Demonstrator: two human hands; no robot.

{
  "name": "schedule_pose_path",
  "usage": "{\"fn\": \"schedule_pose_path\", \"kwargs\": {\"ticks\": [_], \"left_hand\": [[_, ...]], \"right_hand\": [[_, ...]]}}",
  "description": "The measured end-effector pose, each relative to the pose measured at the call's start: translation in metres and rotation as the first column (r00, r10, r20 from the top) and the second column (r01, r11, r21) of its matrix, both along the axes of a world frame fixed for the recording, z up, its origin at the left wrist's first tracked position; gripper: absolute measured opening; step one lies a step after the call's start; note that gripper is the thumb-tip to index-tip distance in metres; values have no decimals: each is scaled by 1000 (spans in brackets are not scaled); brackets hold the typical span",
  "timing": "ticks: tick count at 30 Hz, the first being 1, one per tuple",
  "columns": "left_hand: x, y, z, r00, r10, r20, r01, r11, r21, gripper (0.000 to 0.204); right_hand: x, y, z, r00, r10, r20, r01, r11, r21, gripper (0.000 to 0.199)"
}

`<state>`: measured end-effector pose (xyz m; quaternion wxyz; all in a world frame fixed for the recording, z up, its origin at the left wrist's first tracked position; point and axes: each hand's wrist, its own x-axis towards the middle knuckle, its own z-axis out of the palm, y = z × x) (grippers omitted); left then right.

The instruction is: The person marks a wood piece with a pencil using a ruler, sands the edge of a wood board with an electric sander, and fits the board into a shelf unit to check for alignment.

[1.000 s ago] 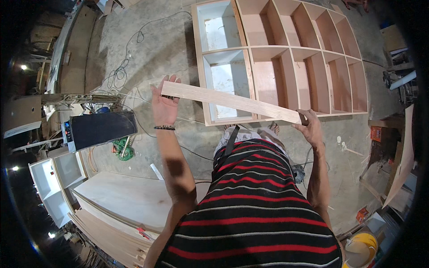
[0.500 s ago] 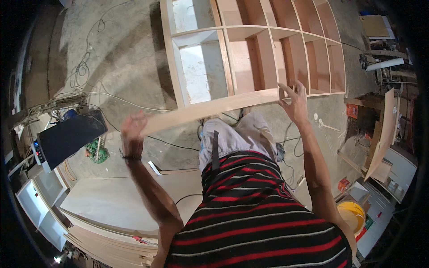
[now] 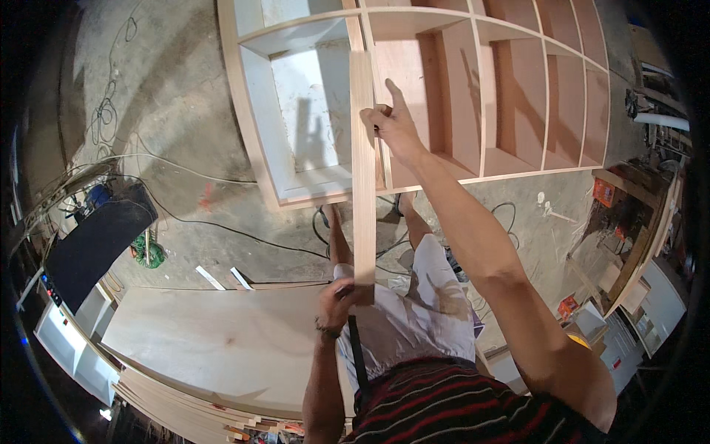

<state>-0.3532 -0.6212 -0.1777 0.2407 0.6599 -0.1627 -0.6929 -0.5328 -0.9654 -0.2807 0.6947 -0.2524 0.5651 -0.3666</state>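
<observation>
A long, flat, pale wooden strip (image 3: 363, 192) runs lengthwise away from my body. At its near end, by my lap, my left hand (image 3: 336, 303) is closed round it. My right hand (image 3: 399, 129) grips the right edge farther up, its index finger stretched out. The strip's far part lies over a large wooden shelf unit (image 3: 255, 140), in line with a divider (image 3: 380, 140) between two compartments. Whether strip and divider touch, I cannot tell. The shelf unit lies on the floor with its open compartments facing up.
A pale wooden panel (image 3: 222, 333) lies at the lower left, with a stack of long boards (image 3: 174, 403) along its near edge. Cables (image 3: 244, 231) cross the concrete floor. A dark-topped stand (image 3: 100, 240) is at the left; wooden pieces (image 3: 643, 244) lean at the right.
The strip has swung from lying crosswise to pointing away from me. My left hand came down toward my lap, and my right hand moved left and farther out over the shelf unit.
</observation>
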Motion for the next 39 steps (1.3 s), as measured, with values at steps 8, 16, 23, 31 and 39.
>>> {"fn": "schedule_pose_path", "kwargs": {"ticks": [8,16,23,31,39], "left_hand": [[-73,-93,-226,994,-45,98,53,996,-75,18],[-80,-144,-295,989,-73,131,82,995,-66,12],[-73,-143,-312,982,-34,184,48,996,-72,9],[-69,-143,-339,960,-63,274,96,989,-110,11],[-67,-151,-345,972,-68,227,92,991,-97,14]], "right_hand": [[-17,-85,-162,856,150,-495,-192,981,-34,45],[-4,-129,-197,621,116,-775,-286,954,-86,37],[1,-136,-181,374,196,-907,-427,904,20,32],[-25,-82,-160,504,191,-842,-358,934,-3,34],[-165,163,-150,629,214,-747,-224,971,89,29]]}}
